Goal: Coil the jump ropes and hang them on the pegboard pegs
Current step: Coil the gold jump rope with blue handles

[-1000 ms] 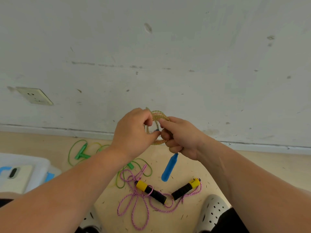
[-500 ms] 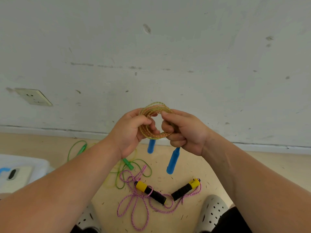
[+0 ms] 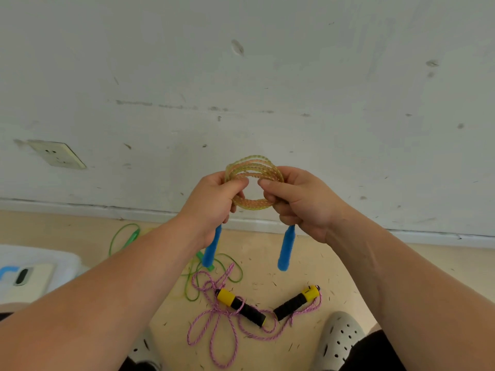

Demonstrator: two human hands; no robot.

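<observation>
Gripping coiled yellow rope [image 3: 254, 167] at opposite sides: left hand [image 3: 214, 204], right hand [image 3: 302, 202], fingers curled; pink rope [image 3: 247, 309], green rope [image 3: 133, 236] loose on floor [image 3: 348, 263], left forearm overlapping green

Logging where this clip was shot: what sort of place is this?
Probably a bare indoor room: scuffed white wall, a socket low on it, pale floor below.

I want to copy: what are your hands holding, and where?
The coiled rope: left hand pinches its left side, right hand its right. Blue handles dangle.
</observation>
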